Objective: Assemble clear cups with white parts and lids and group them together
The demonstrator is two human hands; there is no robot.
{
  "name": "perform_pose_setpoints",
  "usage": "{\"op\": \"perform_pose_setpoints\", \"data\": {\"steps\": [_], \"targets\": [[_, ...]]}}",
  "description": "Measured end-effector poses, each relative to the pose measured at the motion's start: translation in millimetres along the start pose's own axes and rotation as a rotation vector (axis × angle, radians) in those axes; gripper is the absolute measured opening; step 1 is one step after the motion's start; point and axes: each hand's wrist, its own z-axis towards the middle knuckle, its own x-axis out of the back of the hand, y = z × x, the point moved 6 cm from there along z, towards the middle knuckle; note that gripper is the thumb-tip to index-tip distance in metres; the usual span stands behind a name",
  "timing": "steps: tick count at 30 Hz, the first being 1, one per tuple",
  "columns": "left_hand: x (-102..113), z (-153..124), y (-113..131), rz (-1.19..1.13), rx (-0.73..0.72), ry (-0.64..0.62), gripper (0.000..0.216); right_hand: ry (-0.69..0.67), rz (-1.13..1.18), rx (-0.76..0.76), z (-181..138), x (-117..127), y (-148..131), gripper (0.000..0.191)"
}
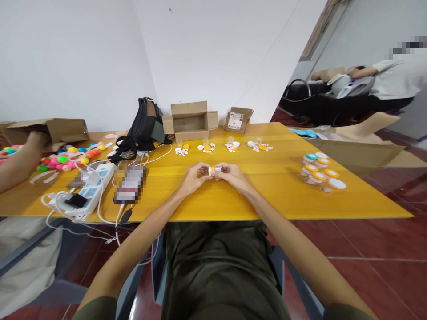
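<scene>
A small clear jar with an orange lid and white contents [215, 170] lies sideways between my hands, just above the table's middle. My left hand [194, 178] closes its fingers around the lid end. On the other end, my right hand [234, 176] grips the clear body. Fingers cover much of the jar, so I cannot tell how tightly the lid sits. Beyond my hands, several small groups stretch in a row, each with a clear jar, loose lids and scattered white pieces [183, 151]; one orange lid [207, 148] lies among them.
Several lidded jars [318, 177] stand together at the right. Two cardboard boxes [191, 135] and a backpack [144, 124] line the back. Left are a phone [130, 184], a power strip [96, 191] with cables, and colourful balls [63, 159] near another person's arm [23, 162].
</scene>
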Motion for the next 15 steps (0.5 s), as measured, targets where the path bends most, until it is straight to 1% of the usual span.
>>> {"op": "perform_pose_setpoints", "data": {"steps": [7, 11, 15], "targets": [[0, -1, 9, 0.184, -0.118, -0.019, 0.021, 0.003, 0.003, -0.022, -1, 0, 1, 0.035], [-1, -3, 16, 0.266, -0.191, -0.032, 0.024, -0.003, -0.001, -0.033, -2, 0, 2, 0.032], [-3, -5, 20, 0.318, -0.235, -0.044, 0.028, -0.016, 0.005, -0.043, -3, -1, 2, 0.036]]}}
